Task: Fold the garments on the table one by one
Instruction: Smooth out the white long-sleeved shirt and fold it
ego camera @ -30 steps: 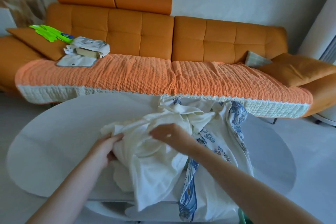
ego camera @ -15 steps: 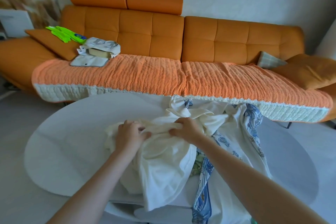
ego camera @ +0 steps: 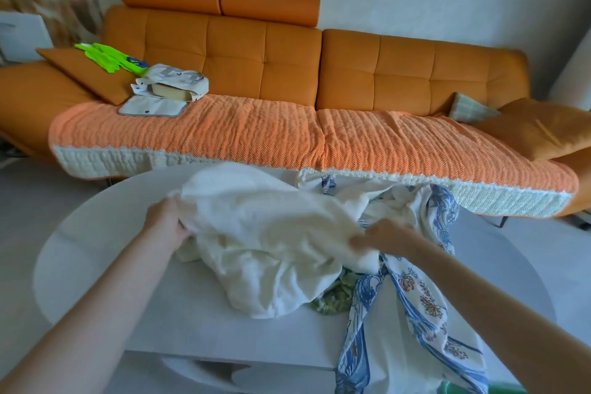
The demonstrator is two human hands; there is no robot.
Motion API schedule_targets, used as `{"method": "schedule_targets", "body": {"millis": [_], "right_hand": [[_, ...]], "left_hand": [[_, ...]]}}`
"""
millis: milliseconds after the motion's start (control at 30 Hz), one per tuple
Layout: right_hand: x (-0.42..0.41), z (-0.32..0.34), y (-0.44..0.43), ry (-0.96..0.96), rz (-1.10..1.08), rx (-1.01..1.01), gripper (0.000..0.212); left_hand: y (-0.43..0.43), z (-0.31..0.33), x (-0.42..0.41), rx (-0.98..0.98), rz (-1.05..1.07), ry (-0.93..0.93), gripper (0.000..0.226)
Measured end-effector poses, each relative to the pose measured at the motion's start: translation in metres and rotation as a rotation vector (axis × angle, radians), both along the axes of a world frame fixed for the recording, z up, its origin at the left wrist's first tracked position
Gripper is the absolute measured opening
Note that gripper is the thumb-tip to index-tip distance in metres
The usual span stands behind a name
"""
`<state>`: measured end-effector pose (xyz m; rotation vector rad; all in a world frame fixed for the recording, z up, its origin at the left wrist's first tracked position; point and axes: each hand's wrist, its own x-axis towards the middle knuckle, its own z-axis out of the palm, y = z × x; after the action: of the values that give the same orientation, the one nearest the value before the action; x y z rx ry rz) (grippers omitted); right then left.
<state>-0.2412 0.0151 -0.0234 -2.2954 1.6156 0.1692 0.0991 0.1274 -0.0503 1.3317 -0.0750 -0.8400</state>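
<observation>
Table: we're over the white oval table, taking 12 o'clock as the sofa side. The laundry pile runs from the middle out to 3 o'clock.
Cream garment: the cream garment billows up at the table's centre, held between both hands. Its lower folds are bunched on the top toward 6 o'clock. Pull it wide now and we reckon that bunch drags along and spreads creased.
Blue-print garment: the blue-print garment lies from 2 round to 5 o'clock, touching the cream one and partly beneath it. One end hangs over the near edge at 5 o'clock. That's our big worry: a snag on the cream cloth could tug it over, and the hanging weight would take it to the floor.
Left hand: the left hand is at 9 o'clock of the pile, fingers curled tight into the cream edge.
Right hand: the right hand is at 3 o'clock and blurred. Its fingers look pinched on the cream edge, right over the blue print, so it may catch both layers.
Green cloth: a green-patterned cloth peeks out at 5 o'clock under the cream folds and could ride along unnoticed.
</observation>
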Motion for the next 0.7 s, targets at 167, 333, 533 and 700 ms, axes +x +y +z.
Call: {"method": "schedule_targets", "body": {"millis": [167, 333, 533, 700], "right_hand": [[0.015, 0.000, 0.001, 0.077, 0.142, -0.180, 0.081], [0.060, -0.008, -0.009, -0.452, 0.012, -0.180, 0.055], [0.108, -0.027, -0.021, -0.436, -0.005, 0.054, 0.079], [0.134, -0.029, -0.018, -0.137, 0.170, 0.149, 0.098]], "left_hand": [[0.046, -0.027, 0.000, 0.233, -0.194, -0.087, 0.025], [0.059, -0.019, 0.012, 0.445, -0.402, -0.286, 0.051], [0.064, -0.023, -0.001, 0.324, -0.455, -0.202, 0.024], [0.058, -0.034, -0.007, 0.032, -0.404, 0.013, 0.033]]}}
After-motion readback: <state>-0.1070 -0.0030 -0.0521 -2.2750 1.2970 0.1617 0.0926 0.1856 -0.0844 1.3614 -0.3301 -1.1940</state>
